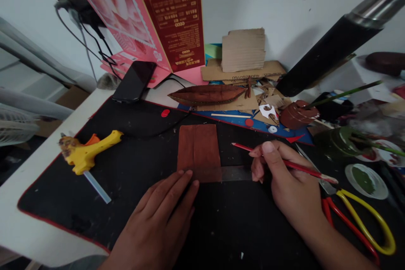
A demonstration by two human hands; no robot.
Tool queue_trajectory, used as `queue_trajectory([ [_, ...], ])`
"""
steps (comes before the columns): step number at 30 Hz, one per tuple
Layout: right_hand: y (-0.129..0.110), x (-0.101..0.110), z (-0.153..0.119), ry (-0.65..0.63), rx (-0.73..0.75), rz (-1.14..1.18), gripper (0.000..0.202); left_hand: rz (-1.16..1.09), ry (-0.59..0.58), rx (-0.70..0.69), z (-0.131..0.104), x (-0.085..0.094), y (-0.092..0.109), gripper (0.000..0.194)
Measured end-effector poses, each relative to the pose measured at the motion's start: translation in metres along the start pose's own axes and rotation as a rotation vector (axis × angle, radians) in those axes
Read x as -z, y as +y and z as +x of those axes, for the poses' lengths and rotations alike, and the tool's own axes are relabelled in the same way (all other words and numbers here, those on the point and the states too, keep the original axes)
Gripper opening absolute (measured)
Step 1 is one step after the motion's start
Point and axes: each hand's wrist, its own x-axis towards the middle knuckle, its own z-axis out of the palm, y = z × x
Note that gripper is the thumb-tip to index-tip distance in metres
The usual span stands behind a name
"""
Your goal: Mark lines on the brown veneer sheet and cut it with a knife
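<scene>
My left hand [161,211] lies flat, its fingertips on the lower left corner of a reddish-brown painted cardboard rectangle [199,147] and on the left end of a clear ruler [236,173]. The ruler crosses the lower edge of the rectangle. In my right hand [284,181] is a red pencil [302,168], held between thumb and fingers with its tip pointing left, up and to the right of the rectangle, apart from it. The lower fingers of that hand are by the ruler's right end; whether they press on it I cannot tell.
A yellow glue gun [91,152] lies at left, near a black phone [134,81]. Behind sits a brown boat-shaped piece [209,94] among cardboard scraps. To the right are scissors [363,206] with red and yellow handles, paint jars [297,114] and a black flask [329,52].
</scene>
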Motion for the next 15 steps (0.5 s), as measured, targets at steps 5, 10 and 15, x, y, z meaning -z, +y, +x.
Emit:
queue_trajectory([
  [5, -0.0009, 0.0005, 0.0016, 0.001, 0.001, -0.006, 0.045, 0.018, -0.003, -0.018, 0.0004, -0.0006, -0.0002, 0.04],
  [10, 0.0003, 0.0017, 0.0002, -0.006, -0.006, 0.009, 0.044, 0.018, 0.012, -0.015, 0.0011, -0.0004, -0.0004, 0.037],
  [15, 0.0015, 0.0019, -0.0017, -0.014, 0.001, -0.024, 0.044, 0.011, 0.013, -0.017, 0.0021, -0.0019, -0.0008, 0.037],
])
